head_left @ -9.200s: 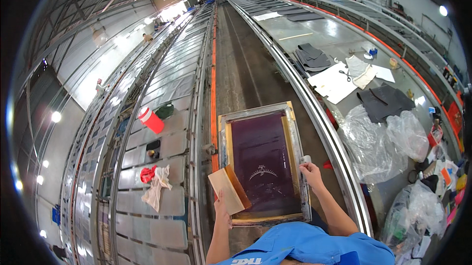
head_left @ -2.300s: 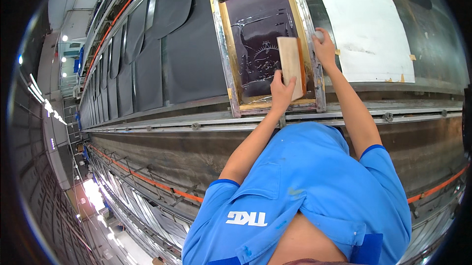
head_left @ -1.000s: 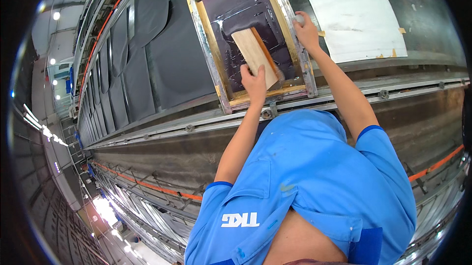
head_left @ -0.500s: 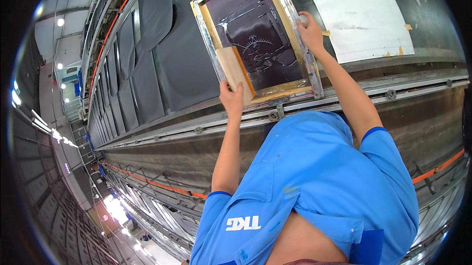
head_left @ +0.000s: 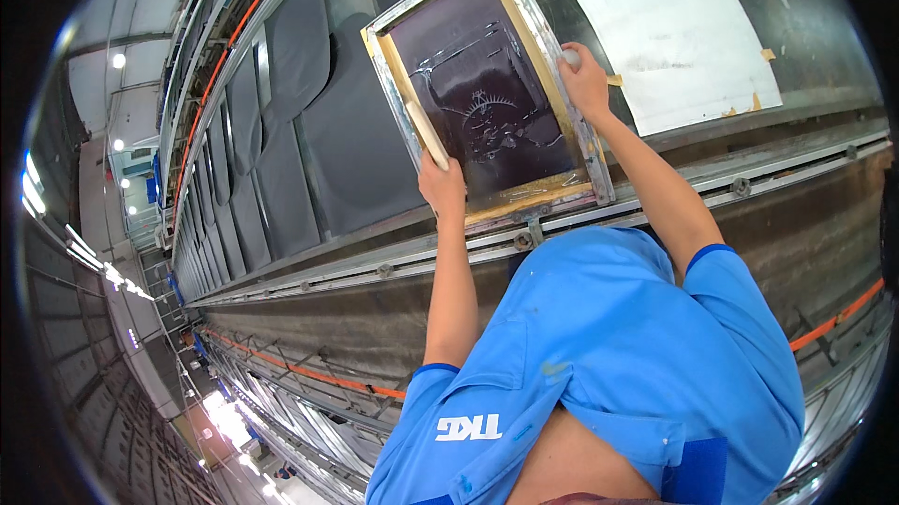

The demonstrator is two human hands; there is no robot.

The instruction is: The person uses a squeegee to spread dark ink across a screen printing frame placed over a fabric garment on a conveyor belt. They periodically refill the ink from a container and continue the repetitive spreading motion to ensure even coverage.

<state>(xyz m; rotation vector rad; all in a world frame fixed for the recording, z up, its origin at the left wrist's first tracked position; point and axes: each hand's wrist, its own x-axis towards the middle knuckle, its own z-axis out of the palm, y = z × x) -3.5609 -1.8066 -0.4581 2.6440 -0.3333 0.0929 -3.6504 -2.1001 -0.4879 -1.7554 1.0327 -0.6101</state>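
Observation:
A screen printing frame (head_left: 376, 54) lies across the long table, its mesh (head_left: 459, 28) dark with wet-looking ink and a pale curved design in the middle. My left hand (head_left: 443, 189) is closed round the near end of a wooden-handled squeegee (head_left: 427, 133) at the frame's left side. The squeegee stands nearly edge-on, so its blade is mostly hidden. On the right rail, my right hand (head_left: 587, 88) is closed on a small whitish knob (head_left: 570, 58). Yellowish tape (head_left: 548, 189) lines the inside of the frame.
Dark grey cut sheets (head_left: 351, 145) lie in a row along the table to the left. A white sheet (head_left: 670, 37) is taped down right of the frame. A metal rail (head_left: 655, 197) with bolts runs along the table's near edge, close to my body.
The squeegee has turned from showing its broad face to nearly edge-on, shifting slightly left and up against the frame's left side. My right hand stays at the knob.

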